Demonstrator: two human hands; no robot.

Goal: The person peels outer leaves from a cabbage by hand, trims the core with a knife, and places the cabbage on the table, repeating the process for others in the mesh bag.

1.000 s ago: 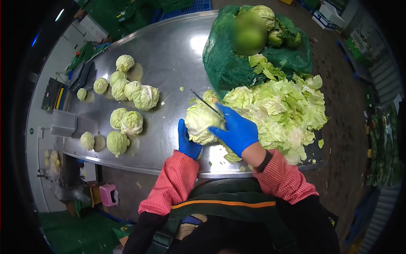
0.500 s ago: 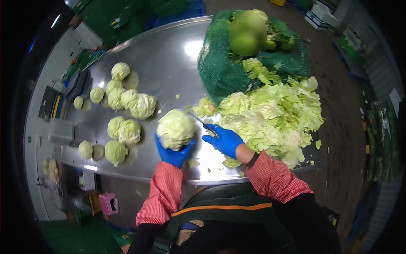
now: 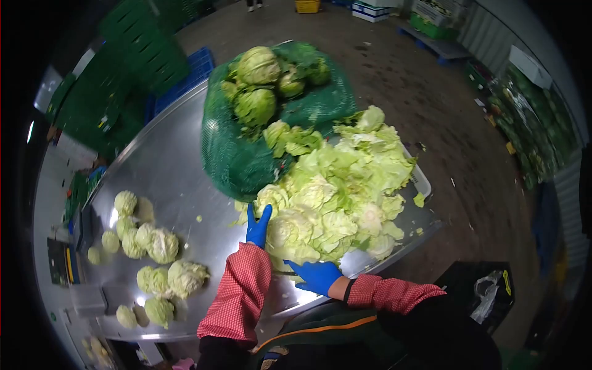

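My left hand (image 3: 258,229), in a blue glove, holds nothing. Its thumb and forefinger are spread in a V at the left edge of a pile of pale green cabbage leaves (image 3: 333,213). Along the pile's near side is my right hand (image 3: 317,277), also gloved in blue, its fingers closed around a small knife (image 3: 285,272) whose thin dark blade points left and is only faintly visible. Beyond the leaves, a green mesh sack (image 3: 231,151) lies open, with several untrimmed cabbages (image 3: 258,66) on it. Trimmed cabbages (image 3: 187,279) stand in loose groups to the left.
The metal table (image 3: 191,216) has a raised rim. A clear plastic tub (image 3: 89,300) stands at its left end. Part of a white tray (image 3: 421,182) shows beneath the leaves. Stacked green crates (image 3: 139,55) are behind, and a black crate (image 3: 475,290) is at right.
My view has turned right. The cabbage my left hand held is out of it, and a large head now stands among the left group. My left hand has moved to the leaf pile.
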